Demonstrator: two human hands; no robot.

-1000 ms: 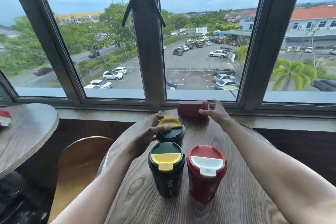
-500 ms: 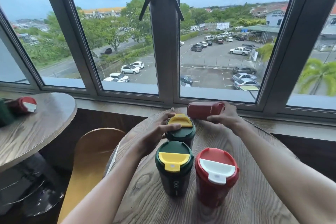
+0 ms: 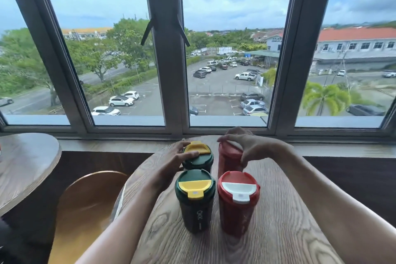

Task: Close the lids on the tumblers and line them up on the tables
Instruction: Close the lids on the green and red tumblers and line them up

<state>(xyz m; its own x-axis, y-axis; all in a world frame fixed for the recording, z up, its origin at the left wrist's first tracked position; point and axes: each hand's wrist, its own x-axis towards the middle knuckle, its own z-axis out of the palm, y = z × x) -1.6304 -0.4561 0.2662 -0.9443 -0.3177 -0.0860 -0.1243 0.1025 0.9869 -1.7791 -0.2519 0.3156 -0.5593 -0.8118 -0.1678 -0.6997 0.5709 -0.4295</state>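
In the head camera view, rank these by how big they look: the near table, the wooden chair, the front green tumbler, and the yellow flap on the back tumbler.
1. Near table
2. Wooden chair
3. Front green tumbler
4. Yellow flap, smallest, though it sits farther from the camera, so this holds for looks only.

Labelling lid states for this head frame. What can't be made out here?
- Far red tumbler, head view: the right hand covers its top, so its lid state is hidden.
- Far green tumbler: its lower body sits behind the near green tumbler; the left hand hides its left side.
- Side table: cut off by the left edge, so anything on it is unseen.
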